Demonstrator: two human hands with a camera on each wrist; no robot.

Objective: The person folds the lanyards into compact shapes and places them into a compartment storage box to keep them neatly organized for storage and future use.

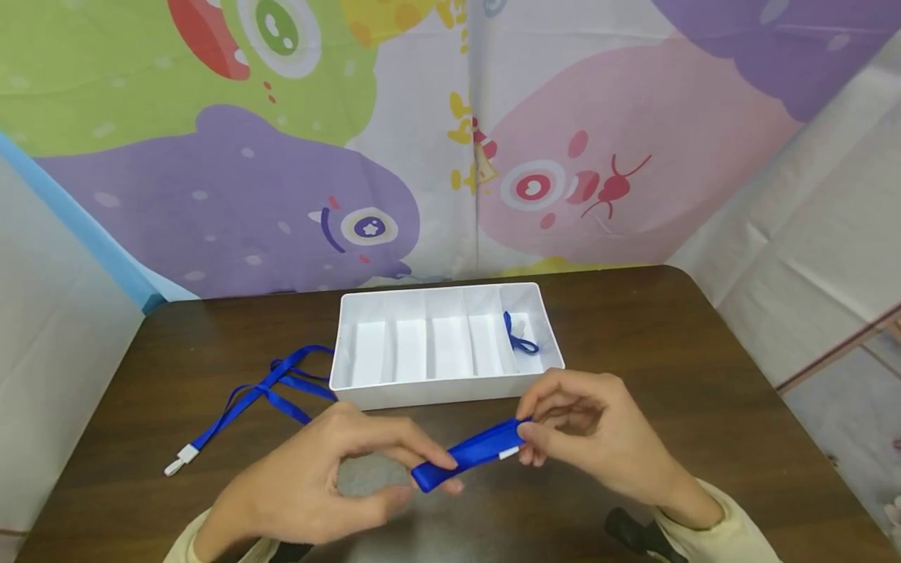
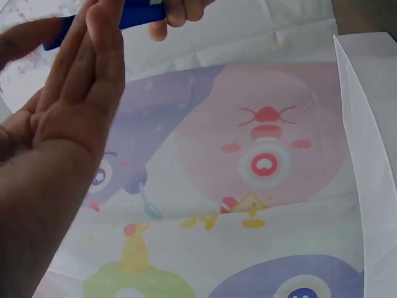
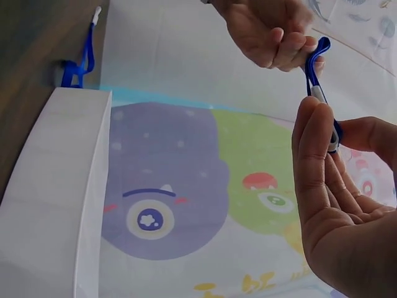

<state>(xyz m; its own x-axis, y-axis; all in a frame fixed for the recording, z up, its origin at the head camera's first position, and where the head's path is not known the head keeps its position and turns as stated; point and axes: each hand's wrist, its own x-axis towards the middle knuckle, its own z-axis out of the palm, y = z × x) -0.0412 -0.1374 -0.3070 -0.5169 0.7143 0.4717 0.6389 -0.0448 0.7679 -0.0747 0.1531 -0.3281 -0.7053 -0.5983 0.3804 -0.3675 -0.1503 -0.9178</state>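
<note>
A folded blue lanyard [image 1: 486,447] with a small white piece spans the space between both hands. My right hand [image 1: 598,438] pinches its right end between thumb and fingers, also visible in the right wrist view. The left hand [image 1: 338,473] holds the other end between its fingers; its thumb stands apart from the strap. Beyond the hands is a white tray [image 1: 450,391] divided into several compartments. Its rightmost compartment contains a looped dark blue cord [image 1: 522,344]. Another blue lanyard [image 1: 260,389] with a white clip [image 1: 181,460] lies loose left of the tray.
The brown table [image 1: 619,328] backs onto a cartoon-printed cloth [image 1: 296,188]. Pale cloth walls [image 1: 795,195] rise at both sides. A dark object [image 1: 626,530] sits by the right sleeve.
</note>
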